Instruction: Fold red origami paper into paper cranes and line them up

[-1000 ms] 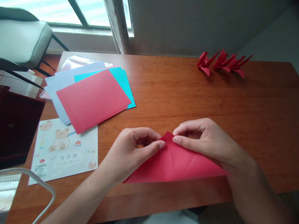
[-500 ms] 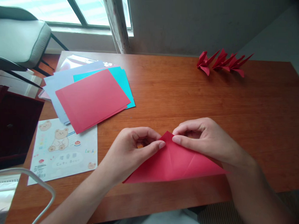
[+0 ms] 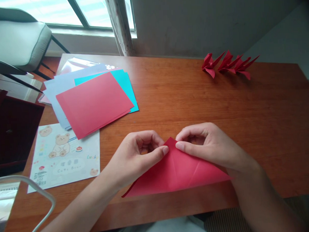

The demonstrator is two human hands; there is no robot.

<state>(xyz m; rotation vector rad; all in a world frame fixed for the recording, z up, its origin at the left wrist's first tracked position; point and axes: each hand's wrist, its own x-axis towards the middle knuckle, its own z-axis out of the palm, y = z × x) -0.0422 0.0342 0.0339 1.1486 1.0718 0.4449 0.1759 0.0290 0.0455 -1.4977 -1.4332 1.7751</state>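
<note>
A red sheet of paper (image 3: 178,172), folded into a triangle with creases across its face, is held near the front edge of the table with its peak pointing away from me. My left hand (image 3: 143,152) pinches it just left of the peak, thumb on top and fingers behind. On the other side of the peak, my right hand (image 3: 204,143) pinches the paper the same way. The curled fingers of both hands are partly hidden. The triangle's long edge faces me, its left corner a little lower than its right.
Several red folded paper cranes (image 3: 228,64) stand at the back right of the wooden table (image 3: 169,91). To the left lie red sheets (image 3: 95,104), turquoise paper (image 3: 132,93), pale sheets and a bear-printed sheet (image 3: 67,166). A white cable (image 3: 49,197) curves at the lower left.
The triangle's left corner has dipped toward me, so its long edge now slants. Both hands keep their pinch beside the peak. The whole view has shifted slightly.
</note>
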